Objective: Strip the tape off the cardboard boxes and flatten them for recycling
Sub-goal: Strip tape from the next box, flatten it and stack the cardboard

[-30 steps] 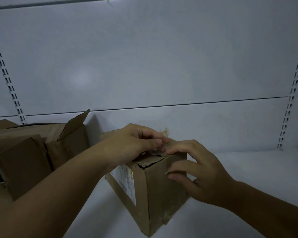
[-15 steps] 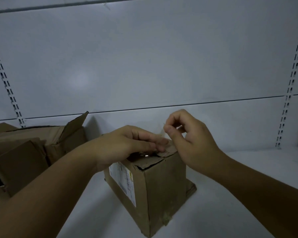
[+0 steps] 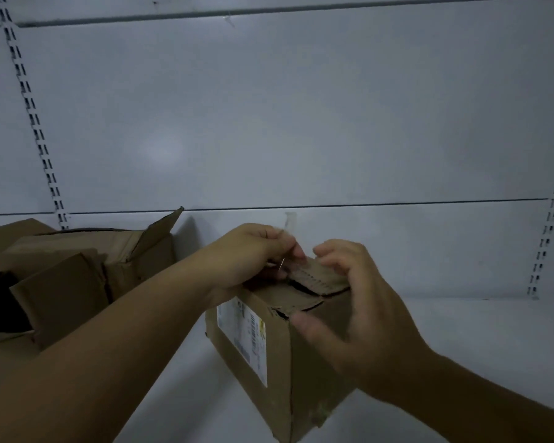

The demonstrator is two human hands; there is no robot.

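Pale shelving panels with slotted uprights back a white shelf [image 3: 480,330], where the small cardboard box [image 3: 301,362] stands at about 6 o'clock, corner toward the viewer, a white label [image 3: 242,334] on its left face. At 9 o'clock sits a larger opened box [image 3: 77,276], flaps up. The left hand [image 3: 253,254] is pinched shut on a clear tape strip [image 3: 289,223] rising from the box top; in this dim light I cannot tell how much tape is still stuck. The right hand [image 3: 355,302] presses down on the torn top flap [image 3: 320,274], thumb against the near corner, steadying the box. To do this well, pull the tape low and back along the seam rather than straight up, keep the right hand pinning the flap close to the peel line, and go slowly so the strip comes away whole.
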